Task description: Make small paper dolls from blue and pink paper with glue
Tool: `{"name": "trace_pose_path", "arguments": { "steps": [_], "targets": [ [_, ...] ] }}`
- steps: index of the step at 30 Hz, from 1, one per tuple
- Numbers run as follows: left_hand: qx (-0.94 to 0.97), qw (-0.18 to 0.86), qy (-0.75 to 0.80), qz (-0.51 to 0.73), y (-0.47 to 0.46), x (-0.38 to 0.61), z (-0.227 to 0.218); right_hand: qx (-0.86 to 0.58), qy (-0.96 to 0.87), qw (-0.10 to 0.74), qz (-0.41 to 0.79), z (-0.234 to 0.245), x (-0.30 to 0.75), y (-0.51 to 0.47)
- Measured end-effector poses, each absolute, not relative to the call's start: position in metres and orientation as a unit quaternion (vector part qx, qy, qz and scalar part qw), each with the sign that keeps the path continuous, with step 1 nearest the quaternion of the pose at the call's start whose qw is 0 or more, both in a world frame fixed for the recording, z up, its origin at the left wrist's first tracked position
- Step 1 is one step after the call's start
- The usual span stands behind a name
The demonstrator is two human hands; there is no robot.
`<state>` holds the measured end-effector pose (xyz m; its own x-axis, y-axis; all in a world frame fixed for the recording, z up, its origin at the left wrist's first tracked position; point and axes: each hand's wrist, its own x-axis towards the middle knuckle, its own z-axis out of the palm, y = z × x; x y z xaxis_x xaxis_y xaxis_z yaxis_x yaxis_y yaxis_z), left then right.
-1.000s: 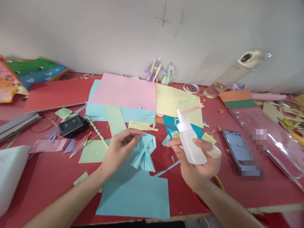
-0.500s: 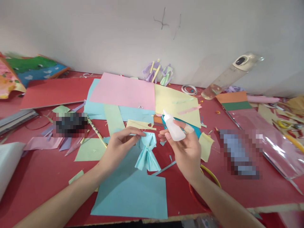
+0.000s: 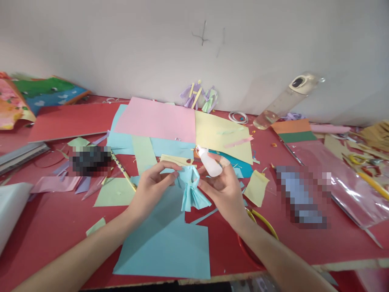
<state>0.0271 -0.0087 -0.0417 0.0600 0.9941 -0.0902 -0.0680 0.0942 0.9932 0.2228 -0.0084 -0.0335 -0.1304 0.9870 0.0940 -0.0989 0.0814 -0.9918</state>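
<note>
A small light-blue folded paper dress with a pleated skirt hangs between my hands above a blue paper sheet. Thumb and fingers of my left hand pinch its upper left side. In my right hand a white squeeze glue bottle is held, its nozzle pointing up and left. The right thumb and a fingertip also touch the dress's right edge. Behind the bottle, part of the fingers is hidden.
Pink paper and yellow paper lie behind my hands. Two paper figures lean on the wall. A clear bottle stands tilted at right. A pencil and paper scraps lie left; yellow-and-red rings sit under my right forearm.
My right hand has moved left with the glue bottle and now touches the dress. The dress has swung, its skirt shifting to the right. The view has turned slightly.
</note>
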Motion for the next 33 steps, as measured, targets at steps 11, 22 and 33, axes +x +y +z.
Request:
{"name": "trace_pose_path", "arguments": {
  "steps": [11,22,33],
  "targets": [
    [0.455,0.606,0.463,0.459,0.006,0.046,-0.03,-0.441,-0.473,0.54,0.539,-0.031,0.226,-0.002],
    [0.504,0.565,0.449,0.475,0.005,0.047,-0.036,-0.435,-0.492,0.509,0.556,-0.035,0.223,-0.006],
    [0.486,0.603,0.429,0.465,0.007,0.043,-0.041,-0.434,-0.489,0.502,0.566,-0.037,0.223,-0.004]
  ]
}}
